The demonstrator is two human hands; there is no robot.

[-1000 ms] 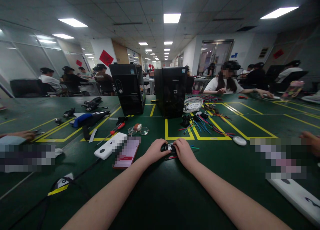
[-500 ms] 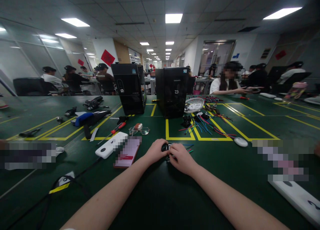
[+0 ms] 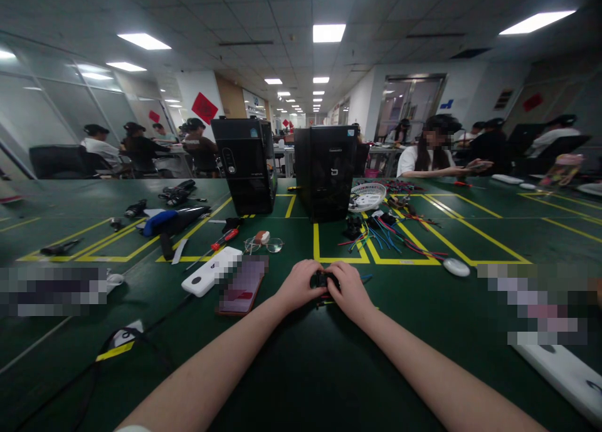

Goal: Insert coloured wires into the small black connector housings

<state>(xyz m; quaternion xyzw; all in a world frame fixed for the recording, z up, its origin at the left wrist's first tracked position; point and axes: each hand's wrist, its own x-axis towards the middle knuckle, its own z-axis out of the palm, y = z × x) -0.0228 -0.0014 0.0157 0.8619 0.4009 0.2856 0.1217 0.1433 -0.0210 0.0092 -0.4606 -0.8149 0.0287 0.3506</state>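
Between my two hands, low over the green table, is a small black part (image 3: 322,279) with coloured wires by it. My left hand (image 3: 301,284) has its thumb and fingers closed on the part's left side. From the other side my right hand (image 3: 347,288) grips it with curled fingers. Thin wire ends (image 3: 324,303) show below the hands, and a blue one sticks out past the right hand. Much of the part is hidden by my fingers, so its exact kind cannot be made out.
Two black computer towers (image 3: 324,175) stand ahead. To the right lie coloured wires with black connectors (image 3: 376,231), a white basket (image 3: 367,197) and a white mouse (image 3: 456,267). On the left are a phone (image 3: 242,286), a white power bank (image 3: 211,272), glasses (image 3: 273,246) and a screwdriver (image 3: 226,236).
My right hand has shifted slightly right and its fingers now sit at the part's side instead of over its top. More of the black part shows between the hands.
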